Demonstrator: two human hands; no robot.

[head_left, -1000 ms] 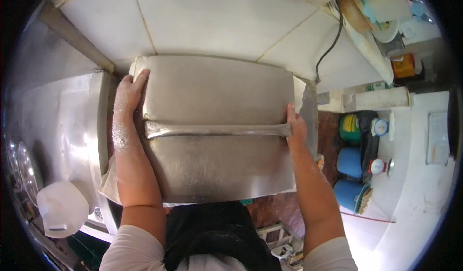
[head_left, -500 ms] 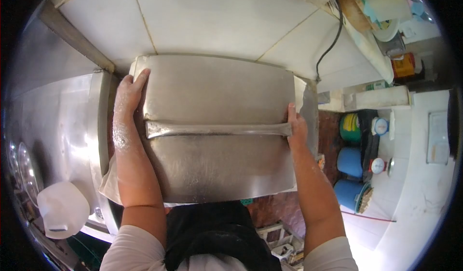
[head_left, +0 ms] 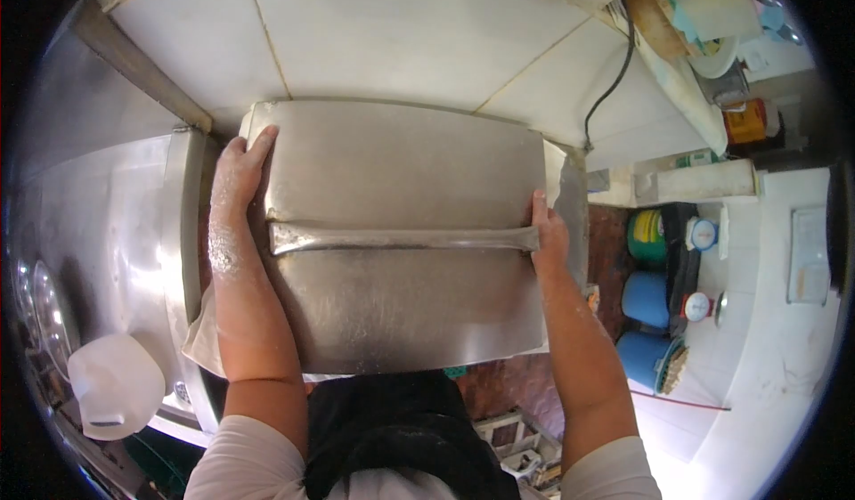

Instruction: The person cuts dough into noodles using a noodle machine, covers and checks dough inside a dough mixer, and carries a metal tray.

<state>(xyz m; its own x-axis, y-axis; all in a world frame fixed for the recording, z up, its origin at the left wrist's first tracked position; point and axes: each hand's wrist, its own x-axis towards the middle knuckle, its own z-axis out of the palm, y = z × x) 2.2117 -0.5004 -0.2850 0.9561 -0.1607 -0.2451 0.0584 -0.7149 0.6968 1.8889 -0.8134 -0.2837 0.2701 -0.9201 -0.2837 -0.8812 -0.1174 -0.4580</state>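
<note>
A wide stainless steel lid (head_left: 405, 313) with a metal bar across its middle lies in front of me. My left hand (head_left: 244, 170) grips its left edge near the far corner, thumb on top and the other fingers mostly hidden at the side. On the right edge, by the end of the bar, my right hand (head_left: 549, 230) holds the lid with one finger pointing up along the rim. White powder coats my left wrist. Pale sheet material (head_left: 207, 335) sticks out from under the lid at the lower left and at the upper right.
A steel counter (head_left: 116, 233) with a translucent plastic jug (head_left: 116, 387) stands at the left. White tiles (head_left: 401, 37) rise behind the lid, with a black cable (head_left: 614, 81). Blue tubs (head_left: 643, 357), a green bucket (head_left: 646, 235) and dial scales (head_left: 697, 306) are at the right.
</note>
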